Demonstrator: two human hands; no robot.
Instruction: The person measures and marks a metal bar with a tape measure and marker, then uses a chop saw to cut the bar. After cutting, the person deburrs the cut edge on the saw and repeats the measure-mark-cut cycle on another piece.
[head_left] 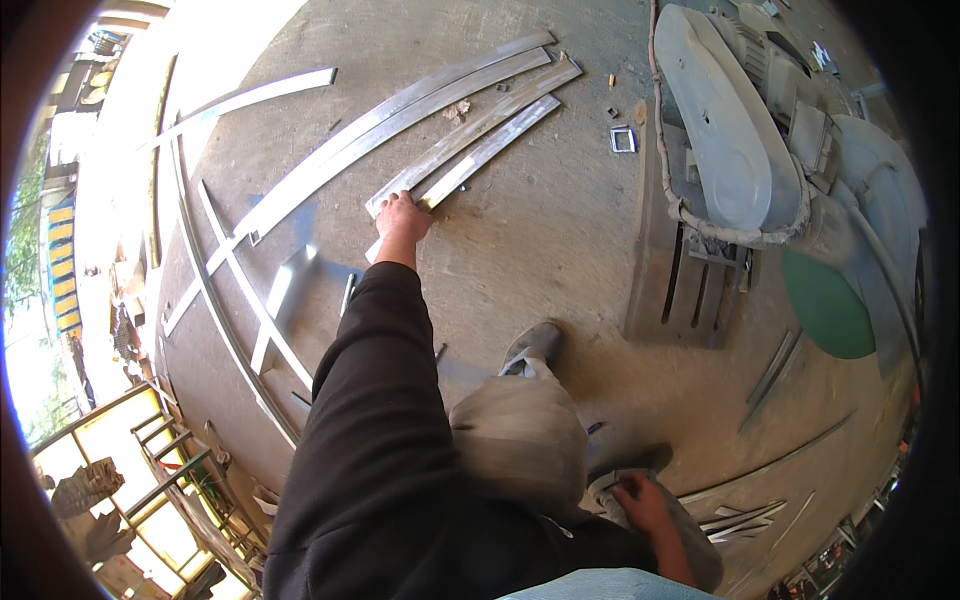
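Head view showed the left hand (403, 218), fingers together, pressed on the near end of a steel strip (480, 155) running toward 1 o'clock, judged stiff, heavy and sharp-edged, best gripped by its flat faces, while the right hand (643, 503), fingers curled, rested on the knee (520, 440).

head view | worn on head | faces steeply down | concrete floor (560, 230) near
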